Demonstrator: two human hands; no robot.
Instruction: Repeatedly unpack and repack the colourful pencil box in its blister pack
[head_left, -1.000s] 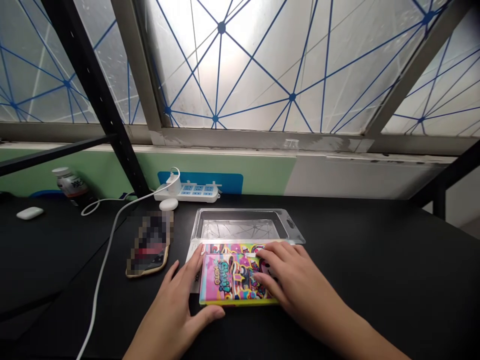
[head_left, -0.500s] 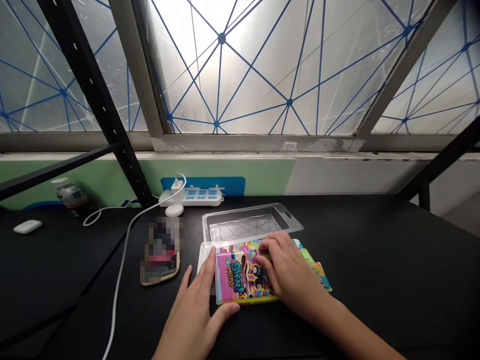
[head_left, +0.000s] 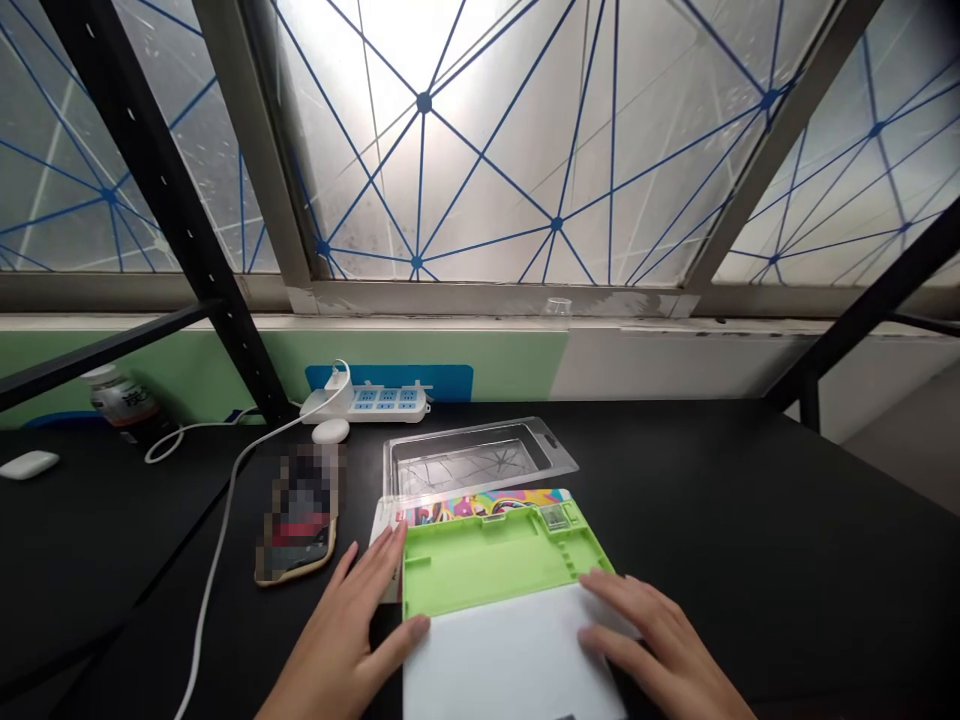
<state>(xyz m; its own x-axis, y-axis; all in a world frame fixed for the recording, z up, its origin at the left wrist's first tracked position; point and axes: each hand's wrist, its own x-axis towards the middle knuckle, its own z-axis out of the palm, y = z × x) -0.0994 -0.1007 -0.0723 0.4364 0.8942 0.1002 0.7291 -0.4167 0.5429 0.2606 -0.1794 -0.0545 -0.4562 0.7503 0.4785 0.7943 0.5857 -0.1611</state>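
I'm seeing the green case lying open between my spread left hand, at its left edge, and spread right hand, touching its white lid.

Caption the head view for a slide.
Left hand and right hand at an open rectangular green plastic case with a flat white lid.

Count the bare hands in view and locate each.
2: left hand at the left edge of the open light-green plastic case, right hand on the right side of its flat white lid.
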